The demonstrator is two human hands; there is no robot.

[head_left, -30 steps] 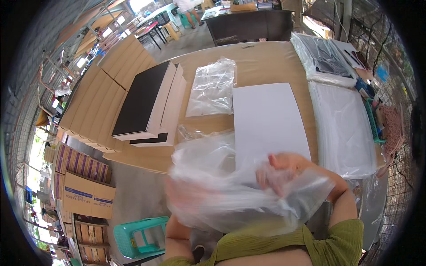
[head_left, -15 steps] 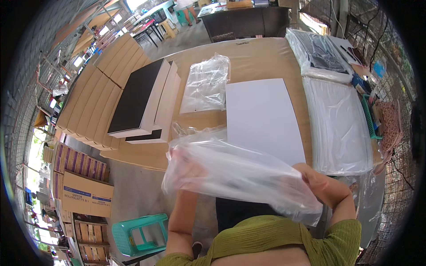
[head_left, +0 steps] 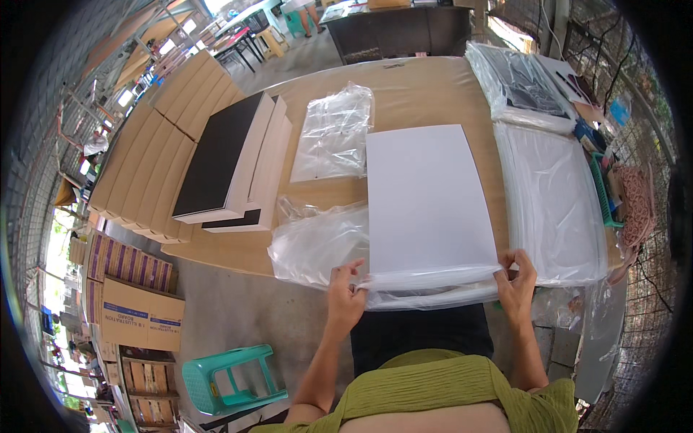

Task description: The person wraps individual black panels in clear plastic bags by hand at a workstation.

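Note:
A large white board (head_left: 429,195) lies flat before me on the table. Along its near edge runs a clear plastic bag (head_left: 437,294), its folds lying over the board's end. My left hand (head_left: 346,297) pinches the bag's left corner between thumb and fingers. At the opposite corner, my right hand (head_left: 517,286) is closed on the bag in a similar pinch. Loose clear plastic bags (head_left: 317,245) spread just left of the board, next to my left hand. Whether the board reaches inside the bag is hard to make out.
Stacked black-topped boards (head_left: 225,155) stand left, beside a long row of brown cartons (head_left: 141,169). A folded plastic pack (head_left: 332,133) lies beyond the loose bags. Wrapped white sheets (head_left: 552,206) and a green basket (head_left: 603,189) occupy the right. A teal stool (head_left: 234,379) stands on the floor.
The plastic bag, held up and blurred across my front before, has come down to the board's near edge. Both hands have lowered with it to the board's near corners.

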